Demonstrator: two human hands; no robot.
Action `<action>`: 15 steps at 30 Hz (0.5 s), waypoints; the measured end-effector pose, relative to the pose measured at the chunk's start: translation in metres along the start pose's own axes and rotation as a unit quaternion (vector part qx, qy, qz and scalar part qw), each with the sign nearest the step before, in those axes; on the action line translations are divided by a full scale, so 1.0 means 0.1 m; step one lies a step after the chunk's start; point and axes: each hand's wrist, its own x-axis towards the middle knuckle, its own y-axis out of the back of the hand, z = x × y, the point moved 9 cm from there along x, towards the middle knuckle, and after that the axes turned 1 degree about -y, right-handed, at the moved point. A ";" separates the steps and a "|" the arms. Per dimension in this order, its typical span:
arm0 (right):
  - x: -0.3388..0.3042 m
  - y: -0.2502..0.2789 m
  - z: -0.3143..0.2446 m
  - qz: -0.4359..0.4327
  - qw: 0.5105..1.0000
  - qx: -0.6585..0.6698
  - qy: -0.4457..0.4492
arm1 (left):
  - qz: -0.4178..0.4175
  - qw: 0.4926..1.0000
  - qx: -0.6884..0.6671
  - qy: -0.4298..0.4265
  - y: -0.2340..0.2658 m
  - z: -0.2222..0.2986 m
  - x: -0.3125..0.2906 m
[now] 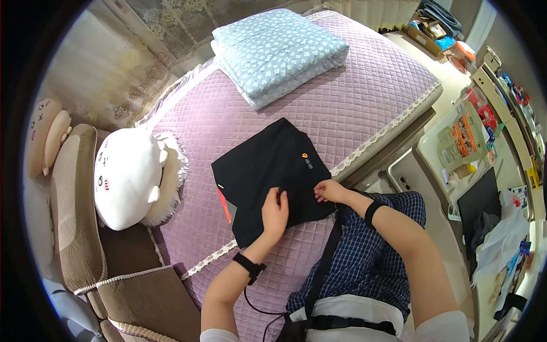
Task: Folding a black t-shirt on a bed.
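1. Lilac quilted bedding (188, 117) with lace trim covers the bed, a folded blue patterned quilt (279, 51) resting toward its far end, near a pale curtain (85, 68).
2. White and round-bodied, a plush toy (125, 179) sits to the left beside brown padded seating (74, 216).
3. Black cloth (259, 162) lies mostly flat on the bed in front of the person, angular in outline, with a small orange-and-white print near its right side and a red strip (224, 206) showing at its left edge.
4. The left hand (276, 214) is over the near part of the cloth, its fingers curled, with a small gap by the thumb; whether they pinch fabric, I cannot tell.
5. The right hand (331, 191) is at the cloth's right edge, fingers bent and close together; any grip there is unclear too.
6. Judging by its look, the fabric should be light, soft and floppy, hardly fragile, prone to creasing; its edges and corners seem the surest holds, since a single-point pinch would let the rest sag.
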 end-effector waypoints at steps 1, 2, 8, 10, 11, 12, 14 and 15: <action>-0.02 -0.06 -0.03 -0.013 0.999 -0.045 -0.025 | 0.011 1.000 -0.018 0.018 0.08 -0.04 0.00; -0.03 -0.13 -0.05 -0.027 0.994 -0.091 -0.051 | 0.017 0.999 -0.015 0.026 0.15 -0.07 -0.01; 0.02 -0.25 -0.28 -0.031 0.950 -0.302 0.075 | 0.061 0.996 -0.058 0.012 0.37 0.07 0.08; 0.07 -0.23 -0.34 -0.012 0.953 -0.282 0.109 | 0.058 0.996 -0.070 0.011 0.38 0.10 0.09; 0.09 -0.20 -0.40 0.008 0.954 -0.262 0.143 | 0.055 0.995 -0.082 0.009 0.38 0.11 0.10; 0.12 -0.19 -0.37 0.009 0.954 -0.262 0.141 | 0.054 0.995 -0.083 0.009 0.38 0.13 0.09; 0.16 -0.08 -0.33 0.039 0.971 -0.196 0.131 | 0.029 0.997 -0.065 0.018 0.32 0.15 0.08; 0.18 -0.12 -0.39 0.037 0.971 -0.195 0.133 | 0.031 0.997 -0.062 0.018 0.35 0.12 0.08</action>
